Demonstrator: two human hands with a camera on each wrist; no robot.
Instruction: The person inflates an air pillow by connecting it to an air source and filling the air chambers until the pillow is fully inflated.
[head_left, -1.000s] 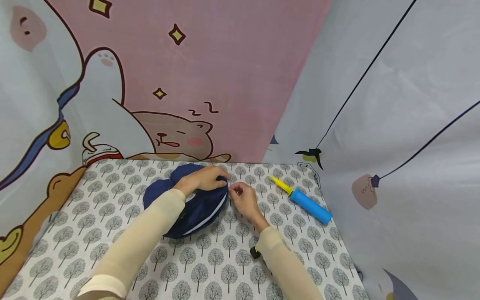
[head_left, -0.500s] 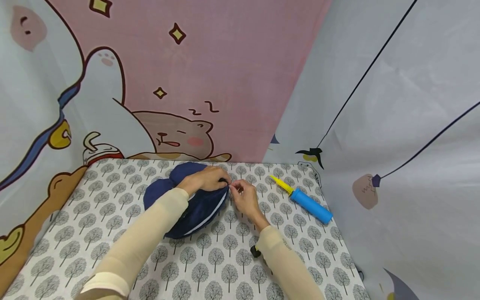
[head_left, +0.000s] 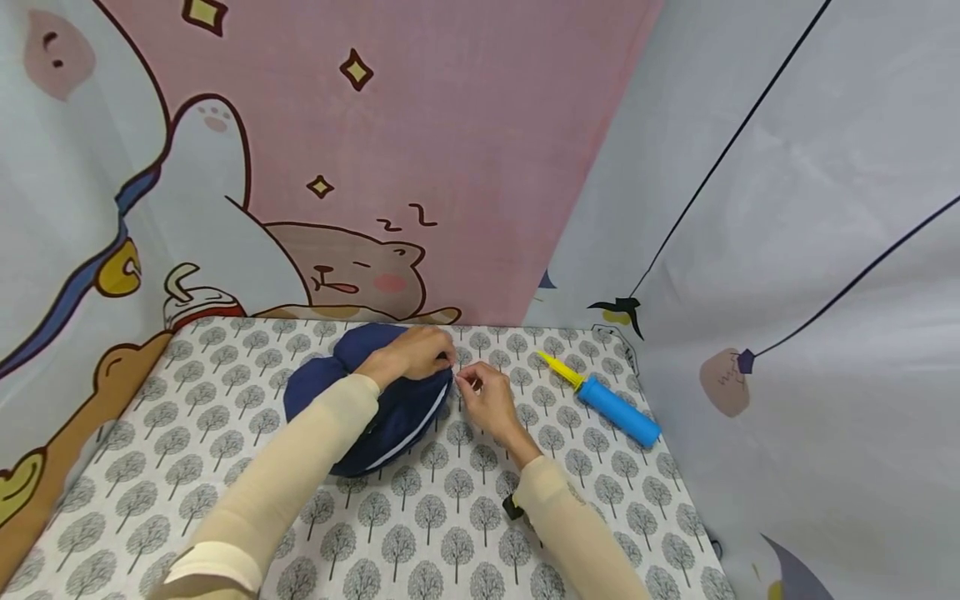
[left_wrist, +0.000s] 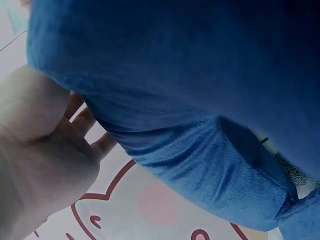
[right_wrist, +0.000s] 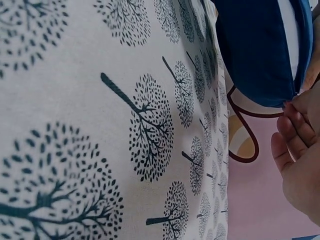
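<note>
A navy, velvety neck pillow (head_left: 311, 385) lies on the table, its lobes toward the back left. Along its near right side the zipper gapes, and a white strip (head_left: 411, 439) shows inside. My left hand (head_left: 420, 350) grips the upper right end from above. In the left wrist view the blue cloth (left_wrist: 200, 75) hides most of that hand's fingertips. At the zipper's end, my right hand (head_left: 489, 400) pinches with thumb and index finger. The right wrist view has that hand (right_wrist: 302, 160) against the pillow's tip (right_wrist: 280, 97); whatever small part it pinches is hidden.
A blue hand pump (head_left: 618, 410) with a yellow nozzle (head_left: 561, 368) lies to the right. Beside the right sleeve sits a small black object (head_left: 512, 507), partly covered. Tree-patterned cloth (head_left: 397, 542) covers the table, with printed curtains behind and at the sides.
Half a second ago my hands met at the pillow's tip; now a small gap parts them. The left hand and the tip have shifted slightly left. The pump lies where it was.
</note>
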